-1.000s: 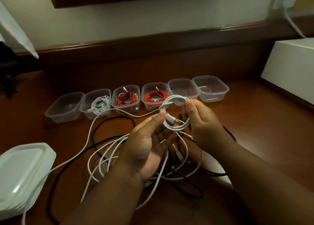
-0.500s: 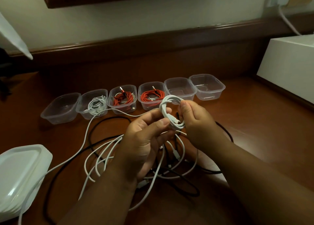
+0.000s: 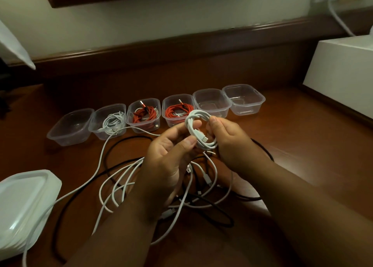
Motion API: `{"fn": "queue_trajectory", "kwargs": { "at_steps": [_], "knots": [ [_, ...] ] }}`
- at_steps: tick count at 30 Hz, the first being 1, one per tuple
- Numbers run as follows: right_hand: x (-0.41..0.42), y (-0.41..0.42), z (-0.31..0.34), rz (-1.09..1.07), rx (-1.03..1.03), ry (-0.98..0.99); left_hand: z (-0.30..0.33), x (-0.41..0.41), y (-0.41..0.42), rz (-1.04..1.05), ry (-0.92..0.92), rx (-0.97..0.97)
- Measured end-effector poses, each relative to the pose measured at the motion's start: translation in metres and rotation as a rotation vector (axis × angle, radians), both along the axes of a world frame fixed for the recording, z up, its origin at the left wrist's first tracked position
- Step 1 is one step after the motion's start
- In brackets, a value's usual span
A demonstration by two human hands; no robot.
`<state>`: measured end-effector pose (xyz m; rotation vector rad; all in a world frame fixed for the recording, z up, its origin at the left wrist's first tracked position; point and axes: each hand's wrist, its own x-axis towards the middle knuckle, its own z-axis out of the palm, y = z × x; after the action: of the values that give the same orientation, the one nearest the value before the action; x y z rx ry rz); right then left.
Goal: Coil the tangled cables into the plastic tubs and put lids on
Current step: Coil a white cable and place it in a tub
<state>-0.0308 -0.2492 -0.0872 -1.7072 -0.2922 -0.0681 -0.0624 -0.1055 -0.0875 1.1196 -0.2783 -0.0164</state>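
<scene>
A small white cable coil [image 3: 196,128] is held upright between both hands above the table. My left hand [image 3: 169,155] pinches its near side with thumb and fingers; my right hand [image 3: 232,143] grips its right side. Under the hands lies a tangle of white cables [image 3: 119,178] and black cables [image 3: 214,208]. Several clear plastic tubs stand in a row behind: an empty tub [image 3: 70,127] at far left, one with a white cable [image 3: 111,122], two with red cables [image 3: 144,115] [image 3: 177,110], and two empty tubs [image 3: 212,102] [image 3: 243,98] on the right.
A stack of translucent lids [image 3: 24,208] sits at the near left edge. A white box [image 3: 343,75] stands at the right, by the wall. One white cable [image 3: 80,188] trails from the second tub toward the front left. The brown wooden table [image 3: 302,145] meets a raised back ledge.
The coil has been squeezed from a wide loop into a tighter, narrower bundle. My left thumb and fingers have closed onto it; both hands stayed roughly in place.
</scene>
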Motion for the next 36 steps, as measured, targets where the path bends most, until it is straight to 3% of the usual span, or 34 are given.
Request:
{"fn": "queue_trajectory", "kwargs": {
  "at_steps": [10,16,21,33,36],
  "knots": [
    [-0.0013,0.0003,0.0007,0.047,0.084,0.057,0.0006,0.0007,0.0053,0.005,-0.010,0.050],
    [-0.0022,-0.0003,0.0022,0.055,0.030,0.063,0.0027,0.0005,0.0007,0.049,0.012,0.030],
    [-0.0022,0.0015,-0.0004,0.106,0.117,0.187,0.0050,-0.0006,-0.0014,0.031,0.026,-0.022],
    [0.0015,-0.0010,0.0004,0.198,0.294,0.369,0.0064,-0.0025,0.0053,0.017,-0.068,0.123],
    [0.0001,0.0001,0.0006,0.174,0.241,0.348,0.0060,-0.0042,0.0031,0.036,-0.037,0.127]
  ]
}}
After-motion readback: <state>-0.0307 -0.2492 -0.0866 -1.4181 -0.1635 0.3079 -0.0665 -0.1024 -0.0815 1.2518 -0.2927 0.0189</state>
